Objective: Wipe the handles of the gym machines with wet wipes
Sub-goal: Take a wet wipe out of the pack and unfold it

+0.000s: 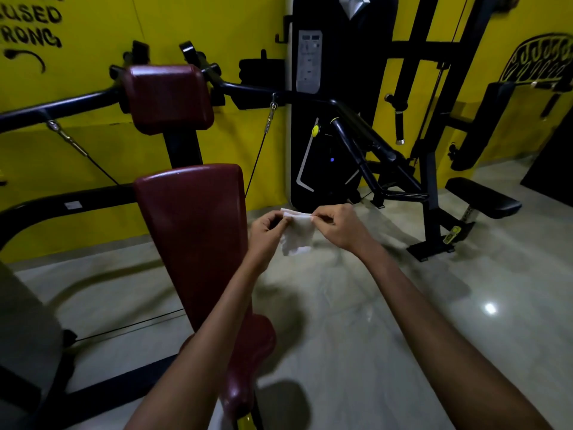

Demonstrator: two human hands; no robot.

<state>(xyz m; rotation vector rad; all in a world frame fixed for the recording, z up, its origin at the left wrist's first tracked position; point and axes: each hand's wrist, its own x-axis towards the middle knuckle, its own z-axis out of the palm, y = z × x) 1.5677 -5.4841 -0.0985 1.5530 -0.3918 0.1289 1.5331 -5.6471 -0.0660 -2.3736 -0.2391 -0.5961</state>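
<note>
— What do we hold now?

— We hold one white wipe [297, 232] in the air with both hands, in front of us, above the pale floor [403, 321] and just to the right of the red pad [198, 231]. Our left hand [268, 229] pinches its upper left corner, and our right hand [336, 226] pinches its upper right corner. The top edge is stretched between the two hands and the rest hangs down.

— And how are our fingers?

— On each hand the thumb and first fingers are pressed together on the wipe; the other fingers are curled in.

— Where are the handles?

— A black bar [62, 105] runs to the left of the upper red cushion [169, 97], and another bar [356, 125] bends down on the right. Both are well apart from the wipe. Behind them is the yellow wall [93, 41] with black letters, and a black seat [483, 197] stands at the far right.
</note>
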